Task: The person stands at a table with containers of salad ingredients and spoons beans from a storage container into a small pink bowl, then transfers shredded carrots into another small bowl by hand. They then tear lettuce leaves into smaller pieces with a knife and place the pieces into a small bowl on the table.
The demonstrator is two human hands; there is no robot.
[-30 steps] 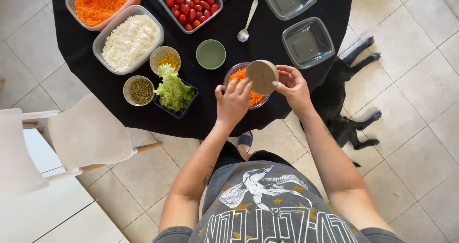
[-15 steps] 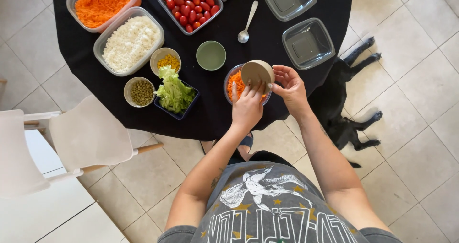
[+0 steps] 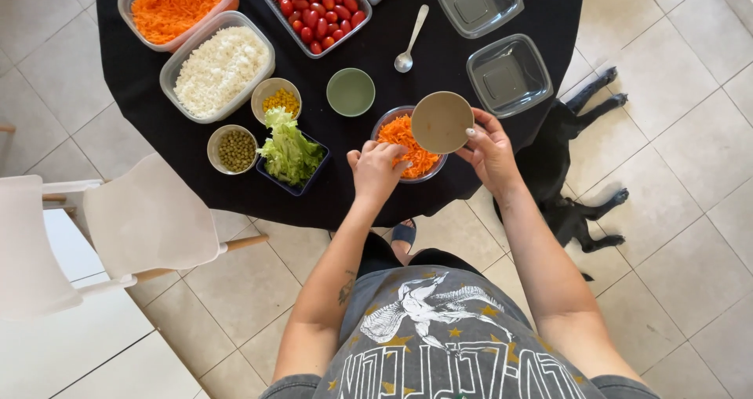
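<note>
Tipping a small beige bowl [image 3: 441, 122] in the closed right hand [image 3: 492, 149], left hand [image 3: 376, 171] fingers curled, touching the carrot bowl [image 3: 396, 136], two empty clear containers [image 3: 508, 75], one spoon [image 3: 411, 40]

A home dining spot is shown: a round surface [image 3: 196, 179] draped in black cloth is set on pale floor tiles [image 3: 674, 234], with a white chair [image 3: 118, 234] drawn up beside it. Tubs of cut vegetables [image 3: 180, 3] are spread out, and a black dog [image 3: 565, 187] is stretched underneath.
</note>
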